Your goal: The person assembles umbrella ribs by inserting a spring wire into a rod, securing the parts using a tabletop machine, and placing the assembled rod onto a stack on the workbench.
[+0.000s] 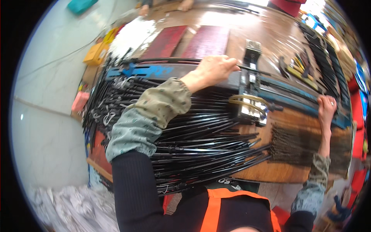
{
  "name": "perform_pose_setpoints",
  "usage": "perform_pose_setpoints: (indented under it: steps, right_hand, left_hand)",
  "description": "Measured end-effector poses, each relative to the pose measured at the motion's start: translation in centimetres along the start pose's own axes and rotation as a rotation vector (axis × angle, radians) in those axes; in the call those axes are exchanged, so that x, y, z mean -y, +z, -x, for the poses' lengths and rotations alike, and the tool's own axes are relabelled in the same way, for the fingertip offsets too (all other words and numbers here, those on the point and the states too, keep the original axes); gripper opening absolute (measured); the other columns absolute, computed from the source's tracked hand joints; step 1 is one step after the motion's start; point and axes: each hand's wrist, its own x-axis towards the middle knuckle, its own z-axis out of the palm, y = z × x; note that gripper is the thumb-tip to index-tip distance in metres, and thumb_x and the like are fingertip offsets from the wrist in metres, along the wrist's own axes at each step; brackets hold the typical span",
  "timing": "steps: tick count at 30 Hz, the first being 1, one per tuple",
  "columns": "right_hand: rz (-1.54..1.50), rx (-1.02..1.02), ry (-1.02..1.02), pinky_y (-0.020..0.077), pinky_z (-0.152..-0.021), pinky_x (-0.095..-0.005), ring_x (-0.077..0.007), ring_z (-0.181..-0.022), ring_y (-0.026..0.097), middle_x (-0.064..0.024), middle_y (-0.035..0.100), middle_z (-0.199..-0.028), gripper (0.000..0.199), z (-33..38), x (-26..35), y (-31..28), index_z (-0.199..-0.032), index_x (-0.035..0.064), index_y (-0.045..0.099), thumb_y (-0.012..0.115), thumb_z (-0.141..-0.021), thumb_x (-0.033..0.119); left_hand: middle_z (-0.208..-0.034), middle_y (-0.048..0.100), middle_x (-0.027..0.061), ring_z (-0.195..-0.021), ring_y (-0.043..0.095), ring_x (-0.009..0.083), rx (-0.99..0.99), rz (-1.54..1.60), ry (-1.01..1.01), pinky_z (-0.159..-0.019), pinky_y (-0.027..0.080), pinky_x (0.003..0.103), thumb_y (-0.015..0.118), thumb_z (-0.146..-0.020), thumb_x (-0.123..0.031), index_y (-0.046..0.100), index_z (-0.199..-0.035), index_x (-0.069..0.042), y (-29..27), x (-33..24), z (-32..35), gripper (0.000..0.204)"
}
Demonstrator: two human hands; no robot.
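My left hand (216, 70) is closed around a thin black rod (170, 60) that lies along a long blue-and-grey metal rail (181, 72). Just right of that hand, a metal clamping fixture (251, 77) with yellowish tubes (251, 101) straddles the rail. At the rail's right end, my right hand (327, 107) has its fingers pinched together; whatever they hold is too small to make out. Below my left forearm, many slim black rods (208, 154) lie in loose bundles, with white cords (109, 118) among their left ends. A sheaf of thin dark wires (293, 145) lies nearer me than my right hand.
Two dark red boards (206, 41) lie on the far side of the wooden table (247, 170). Pliers and other hand tools (299, 69) sit at the right, beside long black bundles (319, 58). A yellow box (96, 53) stands at the left. Another person's hand (186, 5) shows at the far edge.
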Motion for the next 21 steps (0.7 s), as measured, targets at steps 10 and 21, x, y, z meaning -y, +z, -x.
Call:
perform_pose_setpoints:
  steps: [10, 21]
  right_hand:
    - [-0.196, -0.168, -0.02, 0.0427, -0.088, -0.0387, -0.0265, -0.091, 0.056, -0.0093, 0.061, -0.089, 0.017, 1.1, -0.3, 2.6, -0.096, 0.0016, 0.061, 0.061, -0.098, 0.018]
    - [-0.129, -0.098, -0.094, 0.0354, -0.11, -0.0393, -0.0283, -0.132, 0.049, -0.0073, 0.064, -0.132, 0.044, 0.4, 8.8, -1.4, -0.129, 0.0058, 0.063, 0.067, -0.086, 0.002]
  left_hand:
    - [-0.086, 0.064, 0.0159, -0.081, 0.065, 0.0372, -0.036, 0.152, -0.057, -0.072, 0.051, 0.046, 0.063, -0.093, -0.027, 0.069, -0.095, -0.005, 1.1, 0.3, 1.2, 0.023]
    - [-0.085, 0.068, 0.016, -0.081, 0.067, 0.0367, 0.099, 0.026, -0.035, -0.069, 0.053, 0.048, 0.057, -0.097, -0.028, 0.065, -0.104, -0.007, 2.1, 0.9, 1.0, 0.023]
